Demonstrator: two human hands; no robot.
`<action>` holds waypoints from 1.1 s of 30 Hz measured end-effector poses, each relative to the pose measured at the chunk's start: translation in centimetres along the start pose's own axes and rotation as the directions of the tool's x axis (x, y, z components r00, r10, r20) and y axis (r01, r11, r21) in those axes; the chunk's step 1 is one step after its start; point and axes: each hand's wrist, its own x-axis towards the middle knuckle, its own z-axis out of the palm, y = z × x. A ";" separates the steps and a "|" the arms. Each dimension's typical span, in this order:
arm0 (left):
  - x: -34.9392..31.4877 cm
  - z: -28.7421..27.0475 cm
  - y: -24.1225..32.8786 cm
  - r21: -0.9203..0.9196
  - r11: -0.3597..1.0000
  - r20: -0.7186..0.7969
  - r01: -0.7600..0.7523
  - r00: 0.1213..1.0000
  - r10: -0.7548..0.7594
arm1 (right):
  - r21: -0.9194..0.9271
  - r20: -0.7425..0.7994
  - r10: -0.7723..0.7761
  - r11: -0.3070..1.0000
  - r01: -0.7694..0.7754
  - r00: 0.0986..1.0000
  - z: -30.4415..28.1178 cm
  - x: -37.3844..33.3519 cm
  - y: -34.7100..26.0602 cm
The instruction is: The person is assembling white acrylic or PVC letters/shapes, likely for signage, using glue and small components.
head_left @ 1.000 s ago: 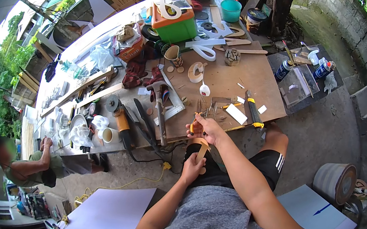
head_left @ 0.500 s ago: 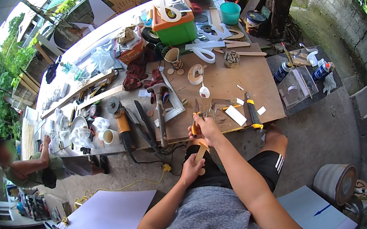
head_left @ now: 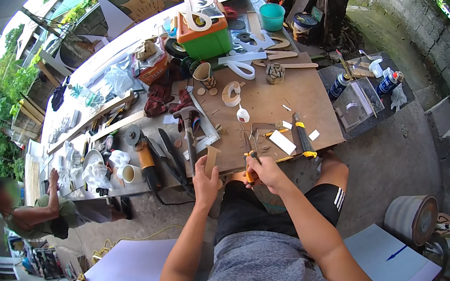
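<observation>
While my left hand (head_left: 207,190) grips a tan piece (head_left: 211,160) above the near edge of the table (head_left: 322,102), my right hand (head_left: 269,174), to its right, is closed around an orange-handled tool (head_left: 249,174). On the table, a grinder (head_left: 146,156) and hammer (head_left: 189,134) lie left, a yellow-and-black tool (head_left: 303,137) right. At the far side sits a green box (head_left: 208,43).

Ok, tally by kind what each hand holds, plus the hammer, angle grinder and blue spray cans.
Tan cut-out piece, left hand: 1
Orange-and-black tool, right hand: 1
Hammer: 1
Angle grinder: 1
Blue spray cans: 2
Total: 6
</observation>
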 end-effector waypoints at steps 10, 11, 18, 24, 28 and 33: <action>3.1 2.4 -0.4 0.477 0.879 0.061 -0.014 0.998 -0.017 | -0.876 -0.376 -0.789 0.473 0.090 0.485 -11.9 -1.9 -5.4; 2.8 2.6 -0.8 0.546 0.835 0.030 -0.069 0.998 0.062 | -0.881 -0.422 -0.755 0.473 -0.029 0.502 -13.1 -1.3 -5.4; 3.4 4.8 1.1 0.381 0.852 0.254 -0.359 0.927 0.277 | -0.943 -0.332 -0.841 0.285 -0.171 0.428 -18.1 1.5 -4.0; 7.1 9.7 1.3 0.273 0.906 0.346 -0.324 0.912 0.222 | -0.935 -0.356 -0.810 0.303 -0.186 0.466 -18.4 1.7 -3.5; 8.2 10.6 0.8 0.436 0.769 0.411 -0.468 0.864 0.292 | -0.941 -0.334 -0.802 0.313 -0.128 0.496 -18.2 0.9 -3.6; 7.7 10.6 1.2 0.451 0.761 0.441 -0.466 0.858 0.264 | -0.949 -0.301 -0.852 0.311 -0.050 0.429 -17.7 -0.1 -3.7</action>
